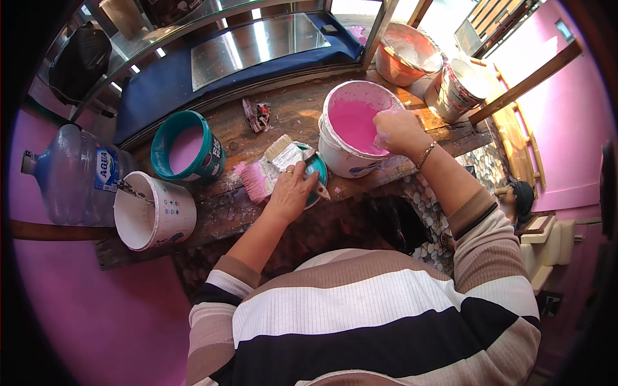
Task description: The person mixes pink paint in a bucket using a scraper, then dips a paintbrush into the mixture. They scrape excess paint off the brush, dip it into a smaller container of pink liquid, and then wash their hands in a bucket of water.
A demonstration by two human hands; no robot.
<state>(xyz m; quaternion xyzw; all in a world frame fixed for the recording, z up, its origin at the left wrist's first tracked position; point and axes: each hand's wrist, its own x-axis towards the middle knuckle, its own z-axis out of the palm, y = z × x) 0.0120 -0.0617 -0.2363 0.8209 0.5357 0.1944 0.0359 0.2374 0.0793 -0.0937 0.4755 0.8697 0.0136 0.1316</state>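
Observation:
My left hand [293, 191] is closed over a wide paintbrush with pink-stained bristles [256, 183]; the brush's handle end shows past my fingers. Beside it lies a second paintbrush with pale bristles [279, 147] and a whitish, paint-caked band. Under both is a round teal lid [317, 168]. My right hand [400, 133] is curled at the right rim of a white bucket [347, 166] holding bright pink paint [353, 123]. Something pale or wet shows at its fingers, but what they grip is hidden.
Left on the wooden bench [235, 157] stand a teal pail [209, 161] of pale pink paint, a white pail [174, 215] and a large water bottle [80, 177]. An orange bucket [402, 71] and a spattered pail [454, 90] stand back right. A glass case [257, 51] borders the bench.

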